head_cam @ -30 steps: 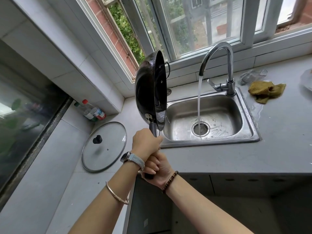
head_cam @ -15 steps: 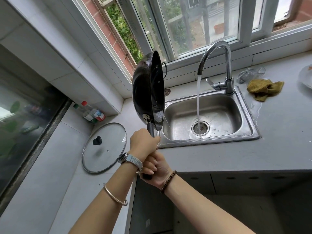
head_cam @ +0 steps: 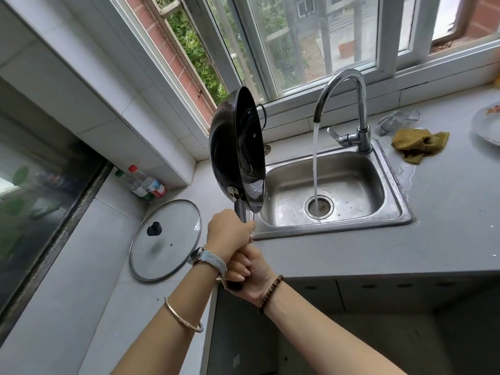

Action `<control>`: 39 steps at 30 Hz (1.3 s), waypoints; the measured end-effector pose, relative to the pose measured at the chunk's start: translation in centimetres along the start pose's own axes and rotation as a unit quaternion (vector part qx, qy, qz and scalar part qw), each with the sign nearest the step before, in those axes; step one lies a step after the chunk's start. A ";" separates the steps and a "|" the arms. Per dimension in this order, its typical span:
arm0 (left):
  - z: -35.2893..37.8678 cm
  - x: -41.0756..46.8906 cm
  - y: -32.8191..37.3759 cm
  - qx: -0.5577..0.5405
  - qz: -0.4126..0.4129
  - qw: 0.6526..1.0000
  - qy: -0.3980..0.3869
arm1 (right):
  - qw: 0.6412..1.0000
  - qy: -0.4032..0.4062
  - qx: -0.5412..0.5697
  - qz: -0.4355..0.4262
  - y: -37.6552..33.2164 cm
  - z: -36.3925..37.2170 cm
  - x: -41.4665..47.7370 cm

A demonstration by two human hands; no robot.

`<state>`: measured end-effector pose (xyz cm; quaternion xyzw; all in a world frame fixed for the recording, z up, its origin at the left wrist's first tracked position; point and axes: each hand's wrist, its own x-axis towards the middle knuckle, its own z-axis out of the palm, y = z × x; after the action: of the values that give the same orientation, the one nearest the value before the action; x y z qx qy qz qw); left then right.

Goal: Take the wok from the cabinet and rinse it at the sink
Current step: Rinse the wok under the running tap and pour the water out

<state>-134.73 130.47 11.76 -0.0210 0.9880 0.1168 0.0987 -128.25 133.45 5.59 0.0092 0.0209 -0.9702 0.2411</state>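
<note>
The black wok (head_cam: 238, 150) stands on edge, almost vertical, over the left rim of the steel sink (head_cam: 349, 228), its hollow side turned toward the tap. My left hand (head_cam: 230, 231) grips the handle just under the bowl. My right hand (head_cam: 246, 272) holds the handle's end below it. Water drips from the wok's lower rim. The tap (head_cam: 349, 104) runs a steady stream into the drain, well to the right of the wok.
A glass lid (head_cam: 165, 239) lies flat on the counter left of the sink, with bottles (head_cam: 146, 182) in the corner behind it. A yellow cloth (head_cam: 416, 144) and a clear bag lie right of the tap. A plate edge shows far right. An open cabinet gapes below.
The wok stays upright in both hands and has barely shifted. The water keeps running.
</note>
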 end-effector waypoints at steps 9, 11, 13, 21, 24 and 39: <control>-0.1 -0.3 -0.1 -0.002 0.001 1.000 -0.011 | 1.000 0.002 0.001 -0.001 0.2 0.1 -0.2; 0.0 -0.5 0.0 -0.001 0.005 1.000 -0.008 | 1.000 -0.003 -0.002 0.003 0.2 -0.2 -0.3; 0.0 -0.6 0.0 -0.002 0.006 1.000 -0.002 | 1.000 -0.007 0.000 0.006 0.1 -0.2 -0.3; -0.3 -0.8 0.0 -0.015 0.003 1.000 -0.004 | 1.000 -0.001 -0.008 0.017 -0.1 -0.1 -0.4; -0.5 -0.7 -0.1 -0.021 -0.001 1.000 -0.011 | 0.999 0.033 -0.023 0.017 -0.1 -0.1 -0.3; 0.2 -0.7 0.0 -0.027 0.000 0.999 -0.030 | 0.999 0.051 0.001 0.019 -0.5 -0.1 -1.0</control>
<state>-133.96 130.56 11.76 -0.0202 0.9811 0.1441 0.1277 -127.60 134.37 5.56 0.0590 0.0315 -0.9639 0.2577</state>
